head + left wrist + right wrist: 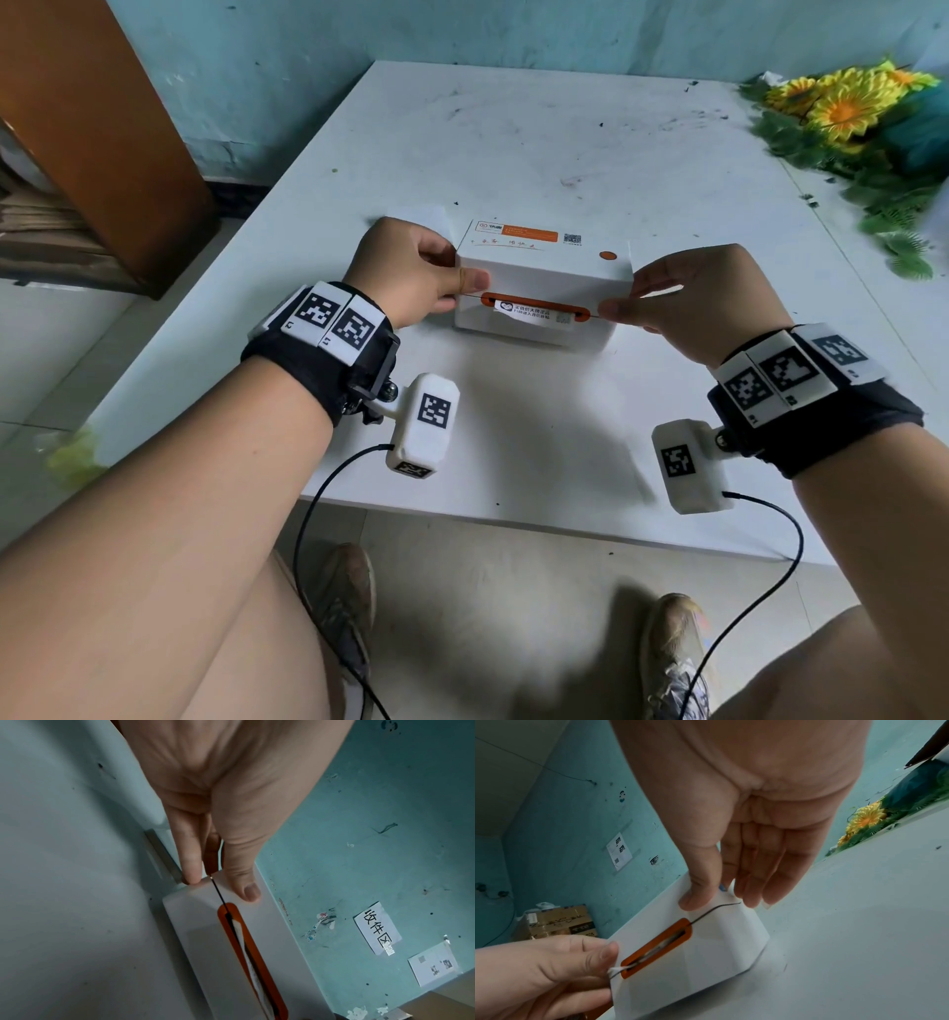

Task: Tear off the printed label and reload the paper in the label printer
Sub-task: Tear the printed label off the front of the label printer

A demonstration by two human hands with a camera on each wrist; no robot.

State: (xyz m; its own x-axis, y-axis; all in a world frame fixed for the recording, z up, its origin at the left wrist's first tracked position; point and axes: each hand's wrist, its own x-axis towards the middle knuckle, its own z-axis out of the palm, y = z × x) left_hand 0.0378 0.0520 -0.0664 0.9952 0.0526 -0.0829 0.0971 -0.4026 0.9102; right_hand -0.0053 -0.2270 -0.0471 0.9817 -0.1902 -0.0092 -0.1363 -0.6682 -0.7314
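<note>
Standing on a scuffed white table [565,128] against teal wall [308,77], label printer [544,272].

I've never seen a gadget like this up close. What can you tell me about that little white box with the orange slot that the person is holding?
The label printer is a small white box, plastic by the look, standing upright on the white table. An orange-rimmed slot crosses its front, with a printed label poking out. On top are an orange sticker, a small code square and an orange button. The left hand and right hand grip its two sides at the lid seam, thumbs in front.
</note>
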